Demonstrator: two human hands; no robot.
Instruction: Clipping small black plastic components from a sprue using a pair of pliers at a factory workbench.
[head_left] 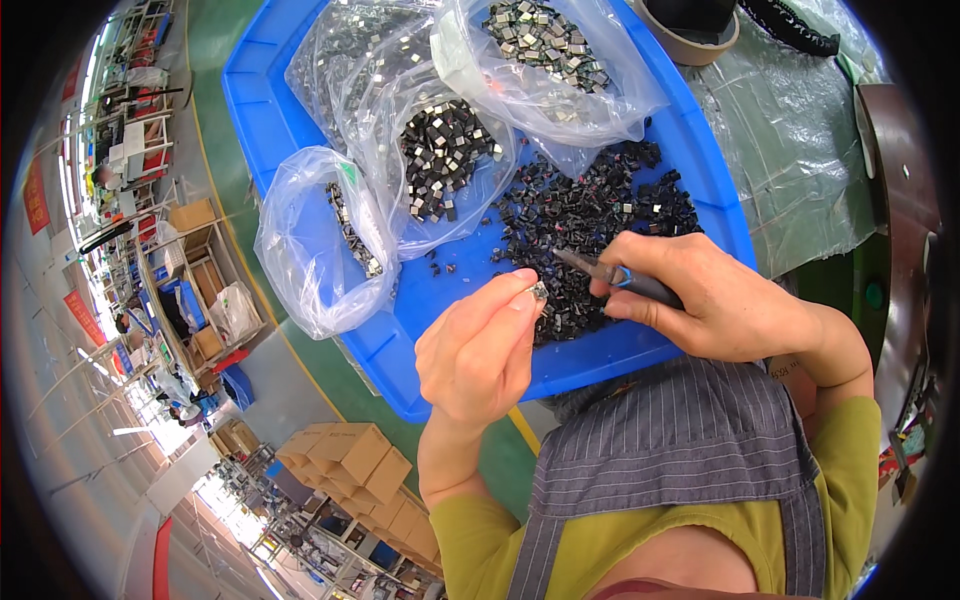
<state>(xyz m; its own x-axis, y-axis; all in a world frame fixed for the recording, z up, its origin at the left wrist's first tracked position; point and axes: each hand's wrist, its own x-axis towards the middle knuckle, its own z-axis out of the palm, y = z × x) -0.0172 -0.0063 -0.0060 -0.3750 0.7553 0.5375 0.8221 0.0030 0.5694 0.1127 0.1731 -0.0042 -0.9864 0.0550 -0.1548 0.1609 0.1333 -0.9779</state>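
Note:
Between the fingertips of my left hand (478,350) is a small silvery metal part (539,291), pinched over the near side of a blue tray (590,372). My right hand (715,295) grips a pair of pliers or nippers (590,266) with dark, blue-trimmed handles; the jaws point left toward the small part and stand apart from it. Whether the jaws are parted is too small to tell. Below both hands spreads a heap of small black parts (570,215) lying loose in the tray.
Clear plastic bags with small black and metal pieces stand in the tray: one at left (325,240), one in the middle (445,160), one at the back (545,45). A round tan container (690,45) sits beyond the tray. Cardboard boxes (350,460) are stacked on the left.

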